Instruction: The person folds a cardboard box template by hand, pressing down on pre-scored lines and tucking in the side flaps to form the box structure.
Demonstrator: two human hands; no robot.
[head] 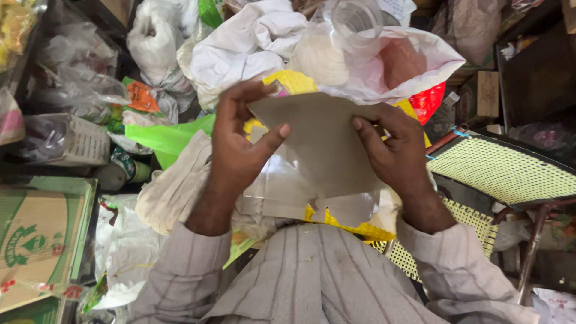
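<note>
Both hands grip a grey paper sheet (321, 141) held up over the lap: left hand (240, 141) pinching its left edge, right hand (393, 147) clamped on its right edge. White plastic bags (252, 42) piled behind; woven chair (504, 171) to the right.

Paper sheet (321, 147) before sacks (252, 42); carton (36, 240) left, chair (504, 171) probably right.

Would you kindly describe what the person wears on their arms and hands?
Both arms wear the long sleeves of a pale greyish shirt with thin darker vertical stripes and small buttons down the front. The cuffs sit loosely at the wrists. The left hand and right hand are bare: no gloves, and no rings or watch show.
</note>
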